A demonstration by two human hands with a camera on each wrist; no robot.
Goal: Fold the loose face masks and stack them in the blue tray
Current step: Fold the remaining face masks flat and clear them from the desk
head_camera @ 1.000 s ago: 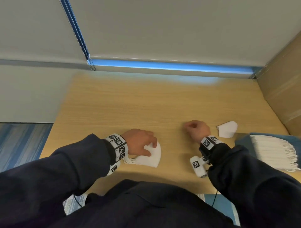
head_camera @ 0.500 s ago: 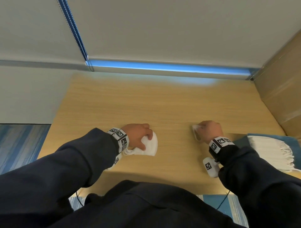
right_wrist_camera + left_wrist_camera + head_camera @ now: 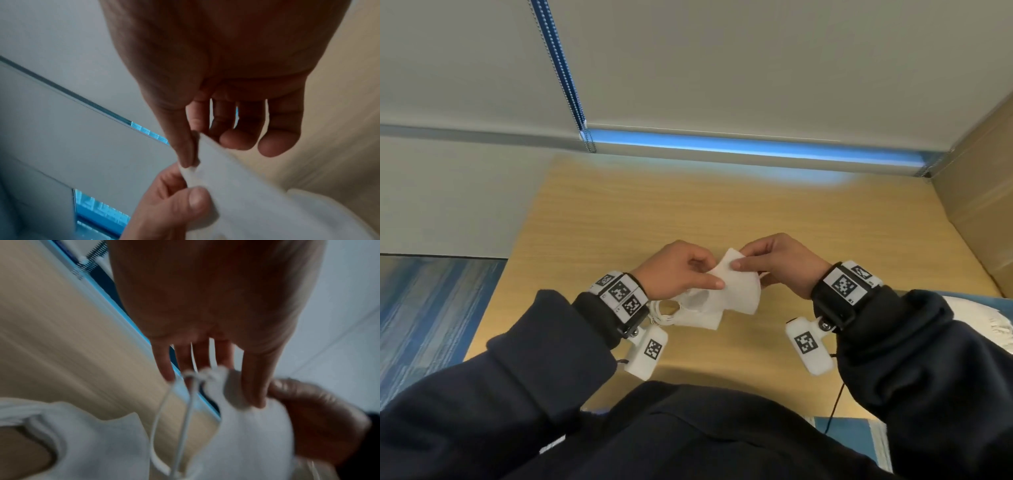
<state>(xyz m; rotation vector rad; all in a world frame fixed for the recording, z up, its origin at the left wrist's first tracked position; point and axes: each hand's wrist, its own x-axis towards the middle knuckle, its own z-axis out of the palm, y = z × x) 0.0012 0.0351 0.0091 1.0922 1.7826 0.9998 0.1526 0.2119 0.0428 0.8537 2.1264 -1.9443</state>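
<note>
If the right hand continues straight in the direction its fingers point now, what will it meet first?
Most likely the left hand. The right hand points left across the table, pinching the white mask that both hands hold, so the left fingers lie directly ahead. Depth is unclear.

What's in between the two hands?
In the head view, white fabric face masks fill the gap. The left hand and right hand both pinch them above the light wooden table.

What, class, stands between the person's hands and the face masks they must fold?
Nothing visible does. The left hand and right hand already pinch the white face masks directly, above the wooden table. The blue tray is not clearly in view, so that path cannot be judged.
</note>
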